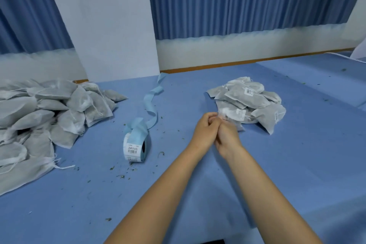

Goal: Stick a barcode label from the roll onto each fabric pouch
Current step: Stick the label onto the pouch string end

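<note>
**Hands meet at the labelled heap**

Both hands are bunched together in front of me, left hand (206,128) against right hand (227,136), fingers curled inward and touching; motion blur hides the fingertips, so I cannot tell whether they pinch a label, a pouch corner, or nothing at all. They sit right at the near edge of the labelled heap (251,103) on my right; a pale blurred patch lies just past my fingers, and I can't say whether it belongs to the heap or to my grip.

As for progress, I judge the job well under half done; several pouches on the right show a barcode label (249,91), yet that heap is the smaller one. The unlabelled pile (49,109) on my left is much bigger and shows no stickers that I can see; all of it is left to do.

The roll (134,146) stands on its edge on the blue worktop (297,164), between the two heaps and well apart from my hands; a printed label faces me, and a long spent backing strip (151,103) trails away from it toward the wall. Green crumbs (120,176) are scattered near the roll.
</note>
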Tool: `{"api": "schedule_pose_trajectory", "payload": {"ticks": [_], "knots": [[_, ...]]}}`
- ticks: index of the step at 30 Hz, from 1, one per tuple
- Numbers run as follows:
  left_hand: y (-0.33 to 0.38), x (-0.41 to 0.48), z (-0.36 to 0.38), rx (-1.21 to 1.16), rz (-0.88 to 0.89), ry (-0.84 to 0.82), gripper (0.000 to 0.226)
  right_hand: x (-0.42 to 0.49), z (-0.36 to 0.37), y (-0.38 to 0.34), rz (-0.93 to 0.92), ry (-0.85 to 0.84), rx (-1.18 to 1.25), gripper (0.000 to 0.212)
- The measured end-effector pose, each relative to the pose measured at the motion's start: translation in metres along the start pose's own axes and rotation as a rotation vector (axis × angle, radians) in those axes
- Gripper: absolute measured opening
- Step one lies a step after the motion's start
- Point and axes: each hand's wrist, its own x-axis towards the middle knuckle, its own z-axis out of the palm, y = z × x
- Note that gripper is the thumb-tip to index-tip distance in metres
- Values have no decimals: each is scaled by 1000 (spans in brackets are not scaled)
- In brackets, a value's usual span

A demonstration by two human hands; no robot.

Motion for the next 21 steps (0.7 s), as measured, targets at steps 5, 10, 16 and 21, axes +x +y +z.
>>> {"api": "schedule_pose_trajectory", "payload": {"ticks": [5, 10, 16, 21], "knots": [[1, -11, -62, 104, 106, 175, 22, -16, 60, 25, -20, -145, -13, 33], [-9, -23, -144, 138, 179, 346, 22, -32, 123, 56, -5, -275, -106, 18], [-45, -26, -255, -50, 28, 823, 15, -45, 194, 85, -73, -423, -306, 18], [-108, -23, -317, 671, -306, 744, 40, -54, 229, 108, -96, -561, -538, 16]]}}
